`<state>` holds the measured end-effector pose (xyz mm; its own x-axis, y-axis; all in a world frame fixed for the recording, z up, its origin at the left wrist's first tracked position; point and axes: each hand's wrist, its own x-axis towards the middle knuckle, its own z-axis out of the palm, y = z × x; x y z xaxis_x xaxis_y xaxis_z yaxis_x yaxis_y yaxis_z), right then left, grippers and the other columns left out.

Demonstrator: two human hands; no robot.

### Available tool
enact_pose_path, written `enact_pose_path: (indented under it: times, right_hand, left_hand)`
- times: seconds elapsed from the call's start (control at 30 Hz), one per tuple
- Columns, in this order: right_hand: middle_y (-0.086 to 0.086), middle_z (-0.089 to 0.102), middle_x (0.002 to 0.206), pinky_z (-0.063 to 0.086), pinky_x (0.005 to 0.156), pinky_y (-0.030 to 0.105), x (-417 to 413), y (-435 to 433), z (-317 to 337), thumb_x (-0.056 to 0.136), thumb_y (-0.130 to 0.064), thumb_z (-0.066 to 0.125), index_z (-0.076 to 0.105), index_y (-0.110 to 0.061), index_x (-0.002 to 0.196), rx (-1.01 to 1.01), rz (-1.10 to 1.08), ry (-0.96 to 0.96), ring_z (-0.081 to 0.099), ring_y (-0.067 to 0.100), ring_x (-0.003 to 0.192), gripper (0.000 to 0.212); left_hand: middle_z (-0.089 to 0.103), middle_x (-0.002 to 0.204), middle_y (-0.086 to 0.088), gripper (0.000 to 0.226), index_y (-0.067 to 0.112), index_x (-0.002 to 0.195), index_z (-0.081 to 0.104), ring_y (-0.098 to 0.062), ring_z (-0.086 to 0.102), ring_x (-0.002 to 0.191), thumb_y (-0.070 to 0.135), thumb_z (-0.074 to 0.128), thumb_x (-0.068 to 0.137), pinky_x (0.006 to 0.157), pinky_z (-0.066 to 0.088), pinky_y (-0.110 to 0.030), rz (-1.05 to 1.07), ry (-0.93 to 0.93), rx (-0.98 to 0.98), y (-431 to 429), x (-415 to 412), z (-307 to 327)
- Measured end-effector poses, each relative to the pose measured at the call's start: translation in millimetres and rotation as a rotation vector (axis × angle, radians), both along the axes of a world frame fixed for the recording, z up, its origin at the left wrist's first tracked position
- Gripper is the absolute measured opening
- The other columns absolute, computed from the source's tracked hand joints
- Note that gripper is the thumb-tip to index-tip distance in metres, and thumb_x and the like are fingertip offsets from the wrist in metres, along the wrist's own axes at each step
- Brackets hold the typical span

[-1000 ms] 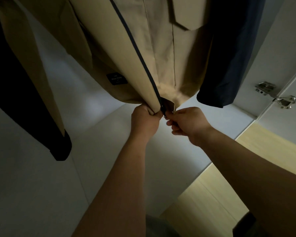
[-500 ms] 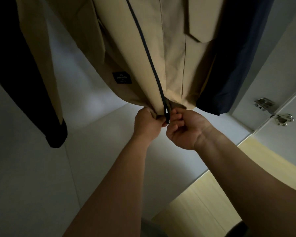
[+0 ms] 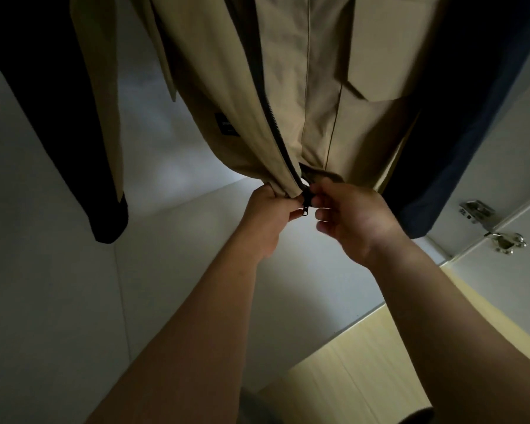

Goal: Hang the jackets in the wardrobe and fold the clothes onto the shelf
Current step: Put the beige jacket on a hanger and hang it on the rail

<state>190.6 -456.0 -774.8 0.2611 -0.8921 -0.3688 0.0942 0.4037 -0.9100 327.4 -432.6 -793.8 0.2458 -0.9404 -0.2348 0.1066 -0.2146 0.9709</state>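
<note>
A beige jacket (image 3: 318,96) with dark sleeves hangs in the wardrobe, its front open along a dark zip. My left hand (image 3: 266,215) grips the bottom hem of the jacket's left front panel, beside the black zip slider (image 3: 306,201). My right hand (image 3: 352,218) pinches the bottom of the right front panel at the zip's foot, fingers curled. The dark left sleeve (image 3: 58,117) hangs at the left, and the navy right sleeve (image 3: 459,133) hangs at the right. The hanger and rail are out of view.
The white wardrobe floor (image 3: 172,270) and side wall (image 3: 28,301) lie below the jacket. At the right stands an open white door with metal hinges (image 3: 490,224). Pale wooden flooring (image 3: 364,362) shows at the lower right.
The view has tilted and come closer, so the jacket fills more of the frame. Both hands stayed at the zip's foot; my right hand's fingers shifted at the slider.
</note>
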Motion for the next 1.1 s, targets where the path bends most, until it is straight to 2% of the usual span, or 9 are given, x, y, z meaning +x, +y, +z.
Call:
enact_pose_path:
  times: [0.07,0.13,0.33,0.4,0.47,0.5,0.7,0.87,1.1]
  right_hand:
    - [-0.003,0.071,0.069,0.058,0.06,0.032,0,1,-5,0.099,-0.023,0.055,0.072,-0.013,0.086,-0.355,0.002,0.438,0.065,0.014,0.06,0.024]
    - [0.001,0.07,0.072,0.061,0.065,0.04,0,-1,-12,0.098,-0.021,0.054,0.071,-0.012,0.089,-0.6,-0.015,0.679,0.067,0.019,0.064,0.022]
    - [0.008,0.072,0.086,0.058,0.067,0.04,0,0,-29,0.094,0.005,0.052,0.075,-0.008,0.106,-1.098,0.049,0.74,0.067,0.023,0.07,0.029]
    - [0.01,0.073,0.09,0.056,0.071,0.029,0,-2,-33,0.09,0.009,0.054,0.077,-0.007,0.104,-1.131,0.114,0.775,0.065,0.022,0.075,0.032]
    - [0.006,0.073,0.086,0.045,0.067,0.013,1,-4,-36,0.088,0.003,0.061,0.08,-0.009,0.098,-1.124,0.134,0.801,0.06,0.015,0.072,0.025]
    - [0.004,0.073,0.084,0.042,0.064,0.012,3,-4,-38,0.088,-0.001,0.064,0.08,-0.011,0.097,-1.12,0.147,0.816,0.058,0.013,0.07,0.021]
    - [0.006,0.073,0.084,0.054,0.069,0.04,5,-7,-38,0.091,-0.014,0.07,0.079,-0.01,0.093,-1.132,0.144,0.848,0.063,0.021,0.075,0.01]
    - [0.004,0.065,0.099,0.054,0.071,0.039,5,-8,-29,0.1,-0.024,0.056,0.075,-0.018,0.104,-1.131,0.307,1.057,0.061,0.028,0.085,0.021]
    - [0.006,0.064,0.096,0.053,0.066,0.041,7,0,-10,0.098,-0.019,0.052,0.073,-0.012,0.1,-1.207,0.216,1.155,0.061,0.031,0.081,0.022]
  left_hand:
    - [0.069,0.116,-0.023,0.028,-0.004,0.123,0.062,-0.032,0.067,0.11,-0.002,0.057,0.096,0.099,0.053,-0.04,0.004,0.045,0.028,0,1,0]
    - [0.07,0.113,-0.021,0.027,-0.002,0.122,0.063,-0.031,0.069,0.107,0.002,0.059,0.096,0.1,0.053,-0.042,0.005,0.023,0.068,1,3,-3]
    - [0.071,0.112,-0.018,0.028,0.003,0.122,0.064,-0.028,0.072,0.1,0.005,0.064,0.094,0.093,0.057,-0.039,-0.008,-0.119,0.096,3,8,-12]
    - [0.071,0.111,-0.021,0.026,0.0,0.119,0.065,-0.031,0.071,0.099,0.001,0.065,0.093,0.093,0.057,-0.042,0.009,-0.113,0.099,2,9,-13]
    - [0.07,0.11,-0.024,0.025,-0.005,0.116,0.065,-0.035,0.07,0.099,-0.004,0.065,0.091,0.096,0.056,-0.045,0.039,-0.098,0.107,2,11,-15]
    - [0.07,0.109,-0.025,0.025,-0.007,0.114,0.065,-0.036,0.07,0.099,-0.006,0.066,0.089,0.097,0.055,-0.046,0.053,-0.102,0.116,2,12,-16]
    - [0.073,0.101,-0.021,0.033,-0.006,0.106,0.069,-0.035,0.071,0.097,-0.001,0.082,0.076,0.097,0.054,-0.048,0.065,-0.197,0.115,4,18,-23]
    - [0.075,0.094,-0.016,0.033,0.0,0.104,0.072,-0.034,0.071,0.092,0.011,0.085,0.076,0.089,0.056,-0.049,-0.007,-0.457,0.089,4,20,-27]
    - [0.076,0.091,-0.012,0.028,0.002,0.101,0.073,-0.03,0.072,0.091,0.011,0.084,0.076,0.09,0.056,-0.047,-0.002,-0.484,0.099,0,21,-30]
